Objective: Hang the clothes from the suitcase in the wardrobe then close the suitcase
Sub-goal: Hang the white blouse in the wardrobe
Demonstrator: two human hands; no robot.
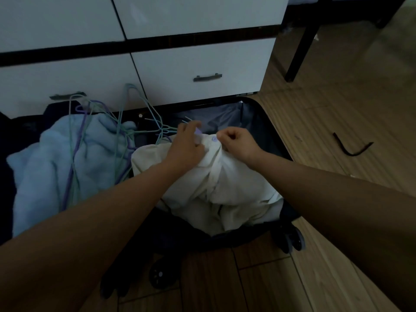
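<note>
Over the open suitcase (pixel 265 122) we pinch the cream shirt (pixel 216 183): our left hand (pixel 186 143) curls into the fabric by the collar, our right hand (pixel 238 140) closes thumb and fingers on it just beside a lilac button (pixel 214 138). Left of the shirt, inside the suitcase, lies a pale blue garment (pixel 45 158) under tangled wire hangers (pixel 121 122). Behind the suitcase stand white wardrobe drawers (pixel 198 64). We can read no writing anywhere.

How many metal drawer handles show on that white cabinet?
2. One dark metal handle sits on the right-hand drawer; the other dark handle is on the left-hand drawer, partly behind the thin wire hangers. Others may be out of frame.
</note>
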